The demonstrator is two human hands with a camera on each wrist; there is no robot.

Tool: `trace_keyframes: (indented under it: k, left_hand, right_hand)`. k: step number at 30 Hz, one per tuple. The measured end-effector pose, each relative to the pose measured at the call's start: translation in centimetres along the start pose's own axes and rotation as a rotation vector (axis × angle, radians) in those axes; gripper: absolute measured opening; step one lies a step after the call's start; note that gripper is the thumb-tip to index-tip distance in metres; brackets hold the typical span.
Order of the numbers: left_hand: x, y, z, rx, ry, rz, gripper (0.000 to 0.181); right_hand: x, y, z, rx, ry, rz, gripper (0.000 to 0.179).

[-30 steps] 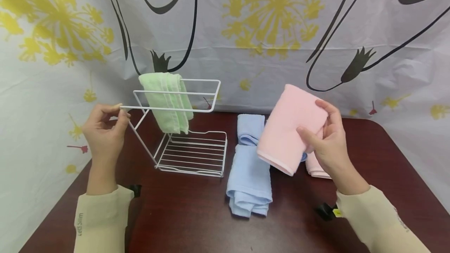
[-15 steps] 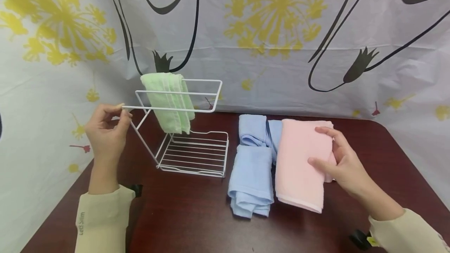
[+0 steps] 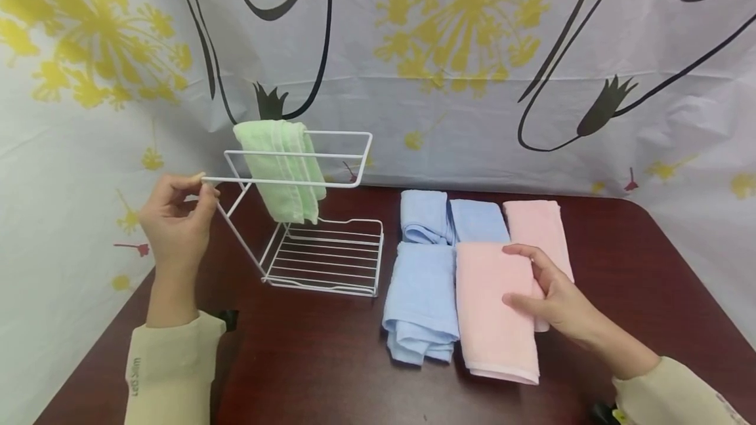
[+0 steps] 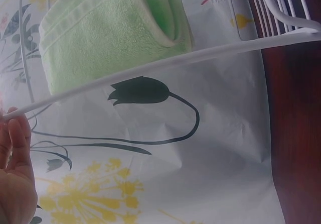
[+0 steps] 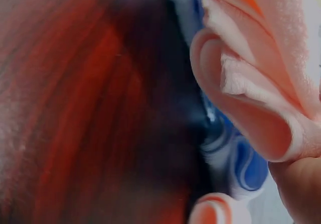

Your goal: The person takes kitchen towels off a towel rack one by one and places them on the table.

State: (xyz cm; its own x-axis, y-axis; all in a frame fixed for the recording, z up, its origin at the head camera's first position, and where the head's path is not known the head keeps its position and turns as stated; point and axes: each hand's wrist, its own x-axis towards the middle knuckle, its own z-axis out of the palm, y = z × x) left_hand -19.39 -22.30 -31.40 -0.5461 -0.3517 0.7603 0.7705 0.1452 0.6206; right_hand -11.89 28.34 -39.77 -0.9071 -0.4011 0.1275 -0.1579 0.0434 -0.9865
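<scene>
At the left, my left hand (image 3: 180, 222) pinches the corner of a white wire rack (image 3: 331, 185) between thumb and fingers; in the left wrist view the fingertips meet on its bar (image 4: 220, 50). A folded light green towel (image 3: 274, 199) hangs draped over the rack's upper bars. My right hand (image 3: 558, 300) holds a folded pink towel (image 3: 493, 320) by its right side, thumb on top. In the right wrist view this pink towel (image 5: 251, 113) shows its rolled layers above the dark table. Another pink towel (image 3: 537, 218) lies just behind it, partly covered.
Folded blue towels (image 3: 419, 294) lie between the rack and the pink towels, one in front and two behind. The dark red wooden table (image 3: 313, 359) ends at a flower-printed white cloth (image 3: 354, 97) behind and to the left.
My right hand has brought the pink towel down from the air, first rightward and then nearer me, beside the front blue towel. The left hand keeps its pinch on the rack.
</scene>
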Motion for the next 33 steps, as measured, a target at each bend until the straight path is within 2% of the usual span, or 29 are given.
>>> trace_keyframes:
  k: [9, 16, 22, 29, 33]
  left_hand:
    - [-0.1, -0.4, -0.2, 0.049, -0.009, 0.000, 0.011]
    - [0.0, -0.2, -0.1, 0.043, 0.005, 0.007, 0.012]
    - [0.1, 0.0, -0.1, 0.055, -0.009, 0.022, 0.014]
    - [0.1, -0.1, -0.1, 0.053, -0.010, 0.033, 0.016]
    - [0.0, -0.1, -0.2, 0.049, -0.010, 0.025, 0.016]
  right_hand:
    - [0.3, 1.7, 0.0, -0.025, -0.011, 0.013, 0.068]
    - [0.3, 2.6, -0.1, -0.056, -0.019, 0.016, 0.069]
    - [0.4, 3.2, -0.4, -0.081, -0.029, 0.006, 0.070]
    - [0.5, 3.8, -0.7, -0.198, -0.010, -0.001, 0.070]
    - [0.4, 3.5, -0.8, -0.212, -0.001, -0.014, 0.069]
